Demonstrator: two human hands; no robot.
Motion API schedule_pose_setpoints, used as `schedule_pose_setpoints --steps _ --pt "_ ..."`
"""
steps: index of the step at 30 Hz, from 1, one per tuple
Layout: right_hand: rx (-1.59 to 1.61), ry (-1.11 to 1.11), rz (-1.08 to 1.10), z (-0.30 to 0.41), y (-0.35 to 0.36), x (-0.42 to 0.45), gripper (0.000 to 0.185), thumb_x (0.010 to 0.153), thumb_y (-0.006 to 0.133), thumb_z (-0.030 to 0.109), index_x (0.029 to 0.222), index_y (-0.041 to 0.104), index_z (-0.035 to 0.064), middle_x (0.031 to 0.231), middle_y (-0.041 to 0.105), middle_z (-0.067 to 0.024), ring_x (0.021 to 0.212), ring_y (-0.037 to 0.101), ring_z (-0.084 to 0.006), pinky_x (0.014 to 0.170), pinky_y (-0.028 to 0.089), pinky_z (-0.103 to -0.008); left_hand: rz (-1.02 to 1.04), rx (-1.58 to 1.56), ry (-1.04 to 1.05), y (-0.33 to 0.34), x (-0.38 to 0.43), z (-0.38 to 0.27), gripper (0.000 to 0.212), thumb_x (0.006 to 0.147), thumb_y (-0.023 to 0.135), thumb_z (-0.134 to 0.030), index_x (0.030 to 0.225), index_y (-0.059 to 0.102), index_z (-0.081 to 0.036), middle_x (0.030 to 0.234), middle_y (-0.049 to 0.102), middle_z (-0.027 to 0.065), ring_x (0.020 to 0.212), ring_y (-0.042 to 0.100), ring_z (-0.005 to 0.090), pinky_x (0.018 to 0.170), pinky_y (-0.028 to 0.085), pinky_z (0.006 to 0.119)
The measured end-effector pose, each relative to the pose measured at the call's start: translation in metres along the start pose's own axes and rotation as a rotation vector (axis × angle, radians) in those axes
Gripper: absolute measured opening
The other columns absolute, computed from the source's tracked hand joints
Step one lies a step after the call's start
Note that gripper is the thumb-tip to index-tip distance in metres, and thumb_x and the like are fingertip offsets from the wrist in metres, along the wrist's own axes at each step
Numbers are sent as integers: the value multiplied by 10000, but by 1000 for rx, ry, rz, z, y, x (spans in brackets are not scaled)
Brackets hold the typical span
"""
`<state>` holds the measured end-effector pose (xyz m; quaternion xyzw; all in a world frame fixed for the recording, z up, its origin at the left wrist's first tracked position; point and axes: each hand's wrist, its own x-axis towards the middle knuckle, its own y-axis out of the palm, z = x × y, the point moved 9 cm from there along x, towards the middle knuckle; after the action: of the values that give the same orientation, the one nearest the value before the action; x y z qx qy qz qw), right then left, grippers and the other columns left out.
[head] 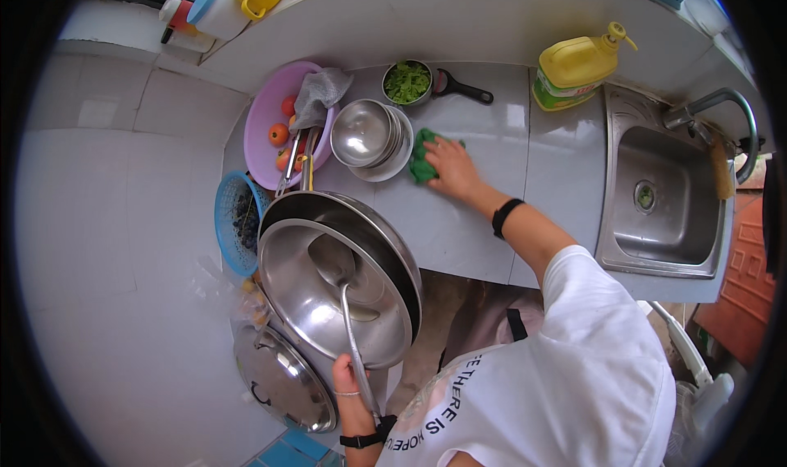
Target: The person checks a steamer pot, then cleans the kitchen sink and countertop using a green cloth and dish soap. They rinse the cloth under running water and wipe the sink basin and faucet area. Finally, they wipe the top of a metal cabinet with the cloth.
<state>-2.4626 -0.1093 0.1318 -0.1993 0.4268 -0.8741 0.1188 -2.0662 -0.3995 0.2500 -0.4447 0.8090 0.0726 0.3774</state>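
My right hand [454, 166] presses a green cloth [424, 157] against the grey tiled counter [473, 221]. At the lower middle my left hand [346, 375] grips the near rim of a wide stainless steel basin [289, 276], its fingers partly hidden. Inside the basin rests a metal ladle [333, 261], whose long handle crosses the rim beside that hand. A dark-lined wok [399, 270] sits behind and under the basin, its handle pointing to the pink basin. Just left of the cloth are stacked steel bowls [363, 134] on a white dish [403, 153].
A pink basin [258, 129] holds tomatoes; a blue basket [221, 221] holds grapes. Farther back are a bowl of chopped greens [407, 83], a black-handled peeler [470, 90] and a yellow pump bottle [572, 67]. The steel sink [664, 221] lies right, a pot lid [289, 381] lower left.
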Motion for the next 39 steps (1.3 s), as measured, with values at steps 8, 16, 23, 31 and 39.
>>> schedule_pose_setpoints --steps 8,16,23,31,39 --pt "149 -267 282 121 54 -129 547 650 757 301 1143 587 137 1303 516 -69 1307 384 -269 1094 275 -475 81 67 -43 50 2 -9 204 777 506 -182 672 602 -36 591 586 78 460 550 203 398 464 323" --pt "196 -271 373 59 -66 -245 400 659 718 200 1029 591 120 1309 505 -67 1322 375 -258 1063 301 -474 342 137 -53 100 22 3 159 761 518 -106 694 614 1 626 607 71 540 591 179 467 481 285" --pt "188 65 280 -26 -132 -257 362 678 702 184 1006 594 76 1113 616 -115 1075 568 -315 911 443 -429 412 228 -122 122 37 16 117 756 540 -79 717 616 1 637 614 77 542 597 170 463 484 288" --pt "-143 231 -250 -119 -162 -127 458 659 701 137 1106 600 135 1183 590 -85 1160 509 -291 939 419 -410 510 227 -84 153 30 15 112 761 565 -81 689 615 -13 639 614 65 563 595 165 515 491 289" --pt "23 73 -5 -30 -151 -253 377 606 686 94 979 643 127 1222 560 -68 1202 475 -306 988 369 -481 639 287 -77 203 42 38 105 755 565 -62 658 592 -33 629 584 57 565 566 154 523 471 283"
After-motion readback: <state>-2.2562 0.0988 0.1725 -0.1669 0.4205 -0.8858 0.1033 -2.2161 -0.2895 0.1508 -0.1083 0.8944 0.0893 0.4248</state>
